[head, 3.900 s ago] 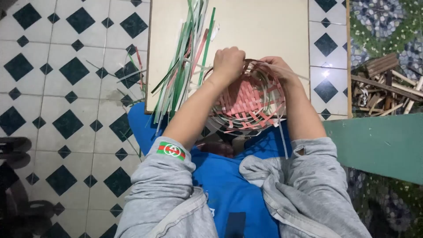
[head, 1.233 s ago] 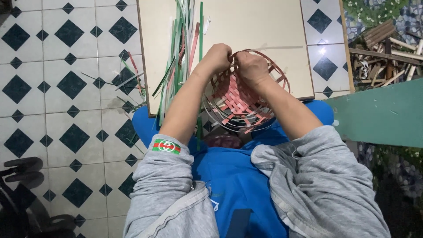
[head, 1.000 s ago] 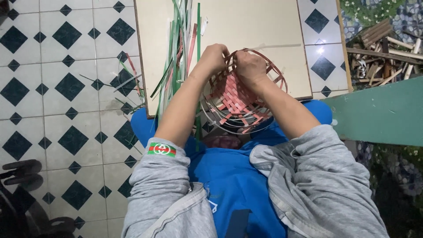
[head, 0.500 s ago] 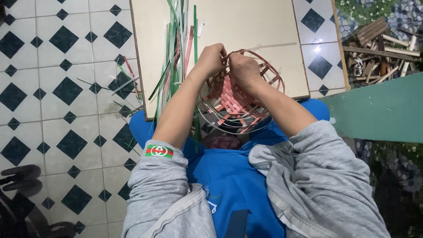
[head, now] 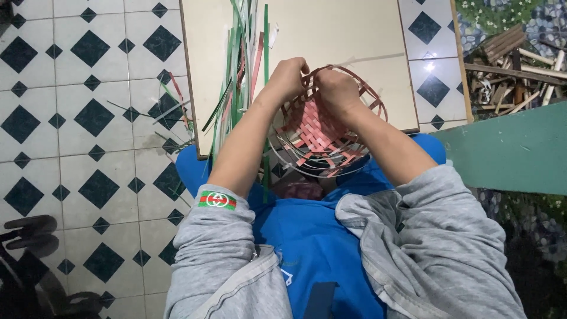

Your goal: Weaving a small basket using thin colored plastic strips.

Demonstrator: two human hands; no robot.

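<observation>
A round basket (head: 319,133) woven from pink, red and white strips rests against my lap, its opening facing me. My left hand (head: 288,78) grips the far rim at its upper left. My right hand (head: 333,88) pinches a strip on the rim right beside it, and the two hands nearly touch. Loose white strips curl around the basket's near side. A bundle of long green, white and pink strips (head: 242,77) lies on the cream board (head: 354,35) to the left of my left forearm.
The board lies on a white floor with dark diamond tiles (head: 88,118). A few stray strips (head: 171,112) lie beside the board's left edge. A green ledge (head: 514,150) runs at right, with a pile of wooden sticks (head: 514,65) beyond it. Dark shoes (head: 29,230) sit at lower left.
Both hands have come together on the basket's far rim, from being a little apart on it. The basket has tipped slightly, and the view has shifted a little.
</observation>
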